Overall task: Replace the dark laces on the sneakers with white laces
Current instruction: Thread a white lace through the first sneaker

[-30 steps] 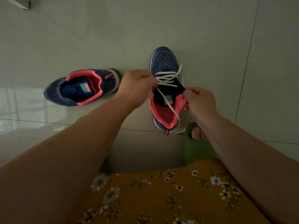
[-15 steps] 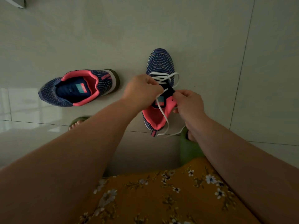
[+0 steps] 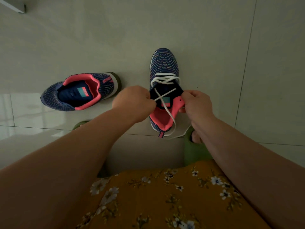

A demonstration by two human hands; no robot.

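At frame centre-right, the left hand (image 3: 133, 101) now pinches the white flat lace (image 3: 165, 95) drawn taut leftward across the navy knit sneaker with pink lining (image 3: 164, 66), the right hand (image 3: 196, 103) grips its collar; this crossing looks snugged, upper eyelets remain

— What carries everything here?

— A pale tiled floor (image 3: 206, 30), glossy, with thin grout lines crossing it.

— And what lies on it?

— Two navy sneakers with pink lining. The unlaced sneaker (image 3: 79, 92) lies at the left, toe pointing left. The laced sneaker (image 3: 164, 90) sits to its right, toe pointing away, with a white lace (image 3: 165, 80) through its front eyelets. Green slippers (image 3: 194, 151) stand nearest, by the laced sneaker's heel.
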